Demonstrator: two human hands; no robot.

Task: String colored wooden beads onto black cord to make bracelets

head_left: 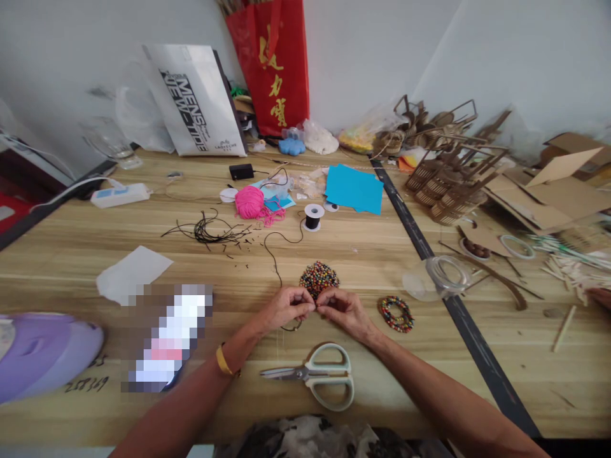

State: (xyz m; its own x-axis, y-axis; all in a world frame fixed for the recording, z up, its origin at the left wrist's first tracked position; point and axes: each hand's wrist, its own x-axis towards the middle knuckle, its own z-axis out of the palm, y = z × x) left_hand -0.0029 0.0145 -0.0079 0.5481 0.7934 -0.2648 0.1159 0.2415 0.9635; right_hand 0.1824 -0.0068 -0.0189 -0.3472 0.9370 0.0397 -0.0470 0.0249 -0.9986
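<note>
My left hand (291, 305) and my right hand (344, 310) meet just in front of a pile of multicoloured beads (319, 277). Both are pinched, fingertips nearly touching; what lies between them is too small to name. A black cord (273, 251) runs from a white-rimmed spool (313, 217) down to my left hand, and a piece of it shows below that hand. Strung beads lie coiled in a ring (397, 314) to the right of my right hand. Scissors with pale handles (329, 376) rest nearer my body, blades pointing left.
Cut black cords (210, 229), pink yarn (250, 202) and blue sheets (354, 189) lie farther back. At left are a blurred-out phone (172, 337) and a purple object (48, 356). Clear tape (449, 276) sits right, near woven baskets (443, 184). Another person's hand (600, 299) shows at the right edge.
</note>
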